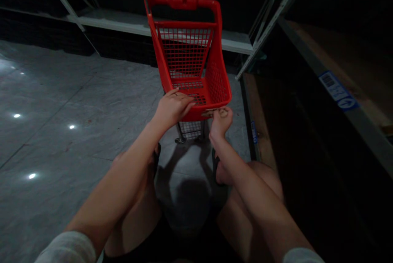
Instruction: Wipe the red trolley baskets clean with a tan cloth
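Observation:
A small red plastic shopping cart (187,56) stands on the floor in front of me, its handle on the far side. My left hand (173,105) lies over the near rim of the basket, fingers curled onto it. My right hand (221,118) is closed on the near front edge of the basket, to the right, and seems to pinch a small flat thing there that I cannot make out. My bare knees show below as I crouch.
Grey polished floor (61,124) spreads to the left with light reflections. Dark metal shelving (334,87) with a blue label runs along the right. White shelf boards (123,23) stand behind the cart.

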`<state>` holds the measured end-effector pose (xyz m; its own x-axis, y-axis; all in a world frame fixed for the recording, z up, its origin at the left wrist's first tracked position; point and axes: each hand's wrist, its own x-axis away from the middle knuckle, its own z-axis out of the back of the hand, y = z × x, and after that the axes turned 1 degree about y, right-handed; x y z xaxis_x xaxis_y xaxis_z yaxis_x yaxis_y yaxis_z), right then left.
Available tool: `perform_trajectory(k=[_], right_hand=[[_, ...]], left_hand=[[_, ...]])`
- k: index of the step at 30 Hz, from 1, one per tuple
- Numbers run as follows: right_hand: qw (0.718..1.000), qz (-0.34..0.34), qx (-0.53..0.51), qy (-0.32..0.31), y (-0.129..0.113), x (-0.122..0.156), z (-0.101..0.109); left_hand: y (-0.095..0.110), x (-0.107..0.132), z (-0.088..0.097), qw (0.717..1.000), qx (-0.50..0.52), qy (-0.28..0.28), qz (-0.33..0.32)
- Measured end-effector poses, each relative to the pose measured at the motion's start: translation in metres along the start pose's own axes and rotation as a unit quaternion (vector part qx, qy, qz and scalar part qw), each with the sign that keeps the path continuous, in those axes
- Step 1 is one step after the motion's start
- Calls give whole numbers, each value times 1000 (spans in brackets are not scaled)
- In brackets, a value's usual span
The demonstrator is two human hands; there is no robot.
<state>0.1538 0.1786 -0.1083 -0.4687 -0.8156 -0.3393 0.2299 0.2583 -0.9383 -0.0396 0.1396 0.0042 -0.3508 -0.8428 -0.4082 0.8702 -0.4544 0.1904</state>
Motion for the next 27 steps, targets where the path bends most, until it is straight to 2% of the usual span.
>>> perform_trajectory(k=[3,6,8,10,13,14,16,20,22,23,25,27], right_hand=[[996,70,30,37,-31,-14,7],[995,84,51,11,-34,3,2],[998,29,50,-9,-22,24,-7],[996,-73,20,-43,-6,41,-16],[977,-188,-42,-89,7,49,-24],[974,-201,-53,-93,6,46,-23],[978,-185,-63,-78,-2,33,-16],[997,-41,-73,1,-29,-3,11],[997,-8,-46,61,-35,-21,22],[995,-28,-28,91,-34,-29,26],[985,-112,-8,134,-25,-44,32],[977,-174,-18,124,-10,-54,37]], left_hand=[[-15,2,3,1000,-14,-21,-11],[-21,2,-1,999,-20,-36,-20],[-20,2,-3,999,-22,-33,-20],[-19,3,-5,999,-22,-34,-21],[-18,3,-6,999,-20,-32,-24],[-18,2,-6,999,-19,-29,-26],[-17,1,-8,999,-13,-21,-37],[-6,-2,-14,995,-23,-13,-96],[3,-3,-17,990,-37,-16,-132],[7,-3,-19,988,-40,-19,-149],[14,-4,-21,982,-31,-26,-183],[16,-6,-22,978,-9,-31,-208]])
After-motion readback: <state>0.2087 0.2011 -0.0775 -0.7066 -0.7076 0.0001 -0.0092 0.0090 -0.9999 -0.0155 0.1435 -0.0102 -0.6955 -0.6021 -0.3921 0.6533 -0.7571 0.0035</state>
